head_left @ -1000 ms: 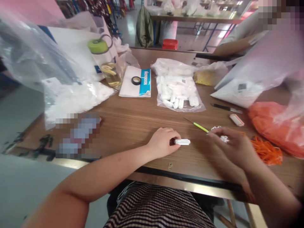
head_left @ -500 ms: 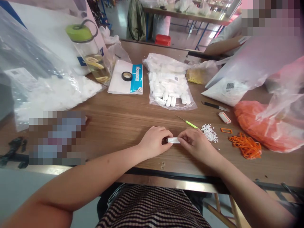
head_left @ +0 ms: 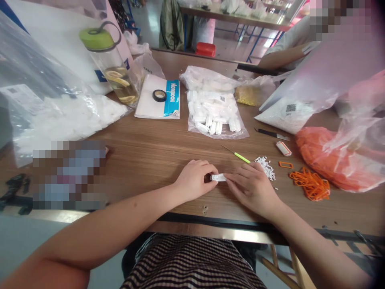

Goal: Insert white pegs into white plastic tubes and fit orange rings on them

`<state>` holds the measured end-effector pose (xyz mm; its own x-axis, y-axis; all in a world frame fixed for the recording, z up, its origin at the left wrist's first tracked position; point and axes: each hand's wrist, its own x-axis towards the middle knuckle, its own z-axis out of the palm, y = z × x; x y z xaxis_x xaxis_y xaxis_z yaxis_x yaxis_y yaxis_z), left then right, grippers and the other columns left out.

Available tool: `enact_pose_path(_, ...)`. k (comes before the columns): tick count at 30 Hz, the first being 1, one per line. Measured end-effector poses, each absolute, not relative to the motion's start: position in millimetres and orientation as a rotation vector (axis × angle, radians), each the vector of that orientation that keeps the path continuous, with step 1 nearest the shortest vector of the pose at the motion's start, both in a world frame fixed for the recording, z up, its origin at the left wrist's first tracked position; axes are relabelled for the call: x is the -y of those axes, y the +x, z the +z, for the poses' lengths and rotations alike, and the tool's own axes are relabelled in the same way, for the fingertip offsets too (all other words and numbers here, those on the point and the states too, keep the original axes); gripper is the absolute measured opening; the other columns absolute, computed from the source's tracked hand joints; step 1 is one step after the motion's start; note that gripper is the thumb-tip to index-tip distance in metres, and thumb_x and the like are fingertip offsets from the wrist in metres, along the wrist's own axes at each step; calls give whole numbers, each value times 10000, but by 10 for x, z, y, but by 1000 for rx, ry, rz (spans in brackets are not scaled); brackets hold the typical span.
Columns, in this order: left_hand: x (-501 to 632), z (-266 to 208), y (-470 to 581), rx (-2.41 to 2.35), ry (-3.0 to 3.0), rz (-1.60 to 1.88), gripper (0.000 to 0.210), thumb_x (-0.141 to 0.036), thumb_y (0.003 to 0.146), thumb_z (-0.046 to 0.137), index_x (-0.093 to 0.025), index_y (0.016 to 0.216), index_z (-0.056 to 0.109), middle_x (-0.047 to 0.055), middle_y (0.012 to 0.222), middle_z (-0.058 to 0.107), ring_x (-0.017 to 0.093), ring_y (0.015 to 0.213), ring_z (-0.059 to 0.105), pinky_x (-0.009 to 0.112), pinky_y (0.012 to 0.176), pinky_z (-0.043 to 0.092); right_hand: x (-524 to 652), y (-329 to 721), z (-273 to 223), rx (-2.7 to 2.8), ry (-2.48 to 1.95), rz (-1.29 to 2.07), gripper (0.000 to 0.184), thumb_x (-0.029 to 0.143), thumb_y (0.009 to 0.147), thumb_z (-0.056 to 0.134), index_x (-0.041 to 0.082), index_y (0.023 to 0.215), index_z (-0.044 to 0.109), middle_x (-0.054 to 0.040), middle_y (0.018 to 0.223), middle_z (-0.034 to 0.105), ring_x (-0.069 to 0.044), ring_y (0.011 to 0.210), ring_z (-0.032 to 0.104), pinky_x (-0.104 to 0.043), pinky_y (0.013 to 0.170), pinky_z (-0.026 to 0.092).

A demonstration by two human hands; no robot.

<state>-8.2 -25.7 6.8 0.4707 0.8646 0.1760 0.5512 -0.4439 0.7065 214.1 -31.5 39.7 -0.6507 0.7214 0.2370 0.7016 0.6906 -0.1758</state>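
Observation:
A small white rectangular plastic piece [head_left: 218, 177] with a ridged face lies between my hands, just above the table's front part. My left hand [head_left: 197, 180] pinches its left end between thumb and fingers. At the right end, the thumb and fingertips of my right hand [head_left: 251, 184] close on the piece. Right beside that hand lies a pile of tiny white parts [head_left: 265, 167]. A pick with a yellow-green handle [head_left: 241, 157] points away to the left behind it. Farther right are an orange frame [head_left: 285, 165], a white block with an orange rim [head_left: 283, 149] and a heap of orange frames [head_left: 311, 184].
A bag of white blocks [head_left: 212, 108] lies at the back middle, by a notebook [head_left: 150, 108] with a tape roll [head_left: 159, 95]. A bottle [head_left: 116, 78] and a bag of white parts [head_left: 69, 116] stand left. A black-handled blade [head_left: 270, 133] and an orange bag [head_left: 327, 160] lie right.
My right hand has shifted slightly right, its fingers straighter and covering less of the white piece. My left hand keeps its hold. The view has moved a little.

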Motion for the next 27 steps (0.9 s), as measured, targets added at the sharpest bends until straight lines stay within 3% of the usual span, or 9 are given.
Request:
enact_pose_path(5,262,64,-72,-1181,2145,738,76,-265,834,687,-230,899,670,-18,823,653,169,789,592,361,796,419,388,2032,366,2693,-1080,-96,215,214,939,516,205,922,731,-52,756,718,-204,715,584,-405,759,384)
enact_pose_path(10,267,81,-80,-1185,2145,740,87,-240,818,703,-229,901,680,-15,832,657,169,785,590,352,787,411,318,2180,385,2501,-1175,200,197,259,930,550,226,930,744,-23,724,716,-169,670,602,-372,771,410)
enact_pose_path(13,265,82,-85,-1183,2152,716,73,-233,817,699,-225,886,677,-9,839,658,173,785,588,351,781,410,108,2588,398,2241,-1440,219,202,312,902,578,221,854,752,-33,790,742,-177,715,645,-356,781,436)
enact_pose_path(15,262,80,-84,-1184,2160,700,76,-227,816,697,-222,889,673,-5,852,661,175,787,586,353,779,410,-58,2922,394,2108,-1737,138,225,355,852,600,207,783,755,-49,798,745,-200,705,654,-338,701,454)
enact_pose_path(18,259,78,-84,-1179,2170,689,75,-227,822,692,-225,894,670,-6,854,659,175,782,585,357,782,410,-248,3311,367,1964,-2096,279,263,401,787,632,196,848,784,-48,700,727,-217,621,646,-324,600,463)
enact_pose_path(23,257,73,-84,-1182,2173,670,78,-229,822,692,-227,898,670,-7,851,662,175,783,594,358,775,411,-339,3471,287,1861,-2220,510,343,462,780,626,203,929,793,-47,672,720,-188,497,594,-314,516,456)
enact_pose_path(27,257,68,-76,-1181,2172,695,73,-238,823,695,-227,889,666,-7,850,669,177,802,603,357,779,417,-338,3450,257,1952,-2221,415,306,454,755,673,204,882,793,-66,697,723,-222,599,632,-336,583,457)
